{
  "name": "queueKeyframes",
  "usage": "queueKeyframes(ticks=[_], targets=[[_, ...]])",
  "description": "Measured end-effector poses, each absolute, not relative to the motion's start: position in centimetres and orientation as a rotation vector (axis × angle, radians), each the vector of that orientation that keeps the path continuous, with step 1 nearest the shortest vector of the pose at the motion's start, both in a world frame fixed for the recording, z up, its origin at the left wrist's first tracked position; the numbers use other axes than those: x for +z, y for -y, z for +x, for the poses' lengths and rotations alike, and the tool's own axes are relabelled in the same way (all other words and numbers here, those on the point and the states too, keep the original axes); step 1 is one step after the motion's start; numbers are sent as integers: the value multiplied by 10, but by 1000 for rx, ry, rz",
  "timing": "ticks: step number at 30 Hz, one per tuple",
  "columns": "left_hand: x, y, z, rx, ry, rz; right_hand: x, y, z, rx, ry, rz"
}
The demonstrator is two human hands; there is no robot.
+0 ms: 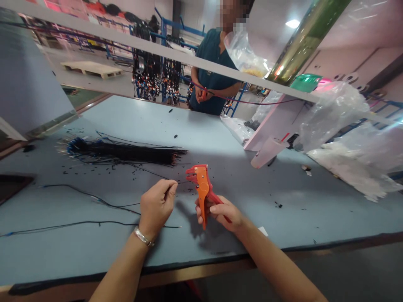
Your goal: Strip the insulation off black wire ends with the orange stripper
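My left hand (159,203) is closed in a pinch on a thin black wire (184,182), whose end points right into the jaws of a wire stripper. That orange and red wire stripper (202,180) stands upright in my right hand (222,212), with the fingers wrapped round its handles. Whether the jaws press on the wire I cannot tell. Beyond my left hand lies a thick bundle of black wires (126,152) with blue ends at its left. Separate black wires (75,224) stretch over the table to the left of my left wrist.
Small black scraps (132,172) litter the blue-grey table (283,218). A translucent cup (269,152) leans at the right, near clear plastic bags (333,113). A dark flat object (14,186) lies at the left edge. Across the table stands a person (214,54).
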State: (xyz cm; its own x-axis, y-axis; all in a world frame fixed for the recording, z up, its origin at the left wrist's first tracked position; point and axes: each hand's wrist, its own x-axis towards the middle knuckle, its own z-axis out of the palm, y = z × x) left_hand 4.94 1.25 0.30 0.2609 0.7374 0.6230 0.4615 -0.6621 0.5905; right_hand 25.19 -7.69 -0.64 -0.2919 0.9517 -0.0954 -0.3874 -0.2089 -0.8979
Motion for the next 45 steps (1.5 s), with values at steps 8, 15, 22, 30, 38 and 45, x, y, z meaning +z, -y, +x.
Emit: queueKeyframes(ticks=[8,15,22,30,38,45], targets=[[6,-17,48,1291,-1143,1974,-13,76,259,1859,953,-676],[6,-18,49,1259,-1093,1960,-12,77,257,1882,951,-654],[6,-18,50,1256,-1089,1950,-8,81,253,1841,961,-662],[5,-20,48,1285,-1098,1924,-7,80,254,1806,946,-682],[1,-22,47,1273,-1091,1866,-14,78,255,1799,917,-689],[2,-22,45,1257,-1109,1803,-13,77,255,1798,927,-663]])
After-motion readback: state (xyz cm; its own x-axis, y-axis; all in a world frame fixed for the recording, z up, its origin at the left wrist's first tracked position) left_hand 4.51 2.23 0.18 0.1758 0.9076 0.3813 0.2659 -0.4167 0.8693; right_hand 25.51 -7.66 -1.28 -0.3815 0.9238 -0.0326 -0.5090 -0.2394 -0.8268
